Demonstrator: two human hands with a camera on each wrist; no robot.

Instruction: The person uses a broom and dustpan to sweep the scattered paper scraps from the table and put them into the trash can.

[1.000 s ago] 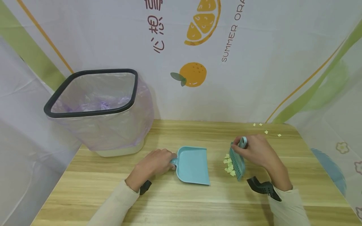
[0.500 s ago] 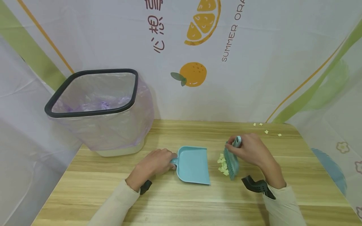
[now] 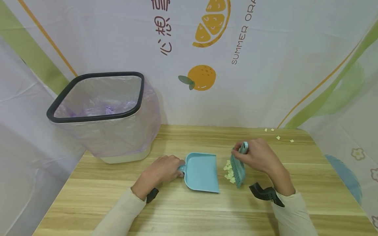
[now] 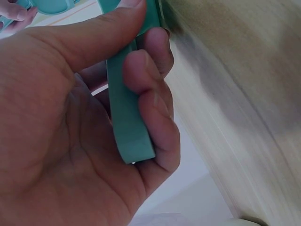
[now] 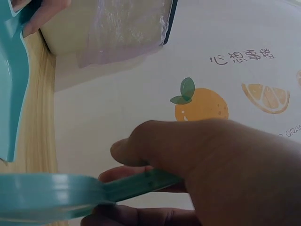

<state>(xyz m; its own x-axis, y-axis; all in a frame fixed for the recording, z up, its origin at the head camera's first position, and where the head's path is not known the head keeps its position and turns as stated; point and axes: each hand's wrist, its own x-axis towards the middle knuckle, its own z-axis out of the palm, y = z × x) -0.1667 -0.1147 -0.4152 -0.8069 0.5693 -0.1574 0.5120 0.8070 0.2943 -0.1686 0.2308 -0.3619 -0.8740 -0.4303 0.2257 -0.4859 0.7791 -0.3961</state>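
Teal dustpan handle [image 4: 127, 113] shows its end only from the left wrist, left hand [image 3: 163, 168] curled round it; right hand [image 3: 258, 156] grips a brush [image 3: 238, 168].

One dustpan [image 3: 201, 172], one brush [image 3: 238, 168], one bin [image 3: 94, 119] and four stray scraps [image 3: 278, 138] show.

The dustpan [image 3: 202, 172] is plain light blue, its handle [image 4: 127, 108] showing a deeper teal-green in the left wrist view, and the brush [image 3: 238, 170] is a similar blue-teal. The scraps [image 3: 228, 172] are pale yellow. Light and darker bands of yellowish-brown wood grain streak the table [image 3: 183, 216]. The bin [image 3: 125, 159] is off-white with a black rim [image 3: 94, 120] and a translucent purple liner [image 3: 118, 139]. Behind, the white cloth [image 3: 265, 88] carries an orange fruit print [image 3: 203, 78] with green leaves, an orange slice print, reddish-brown lettering, and green and orange stripes. The sleeves [image 3: 124, 208] are cream, the wrist straps [image 3: 267, 194] black.
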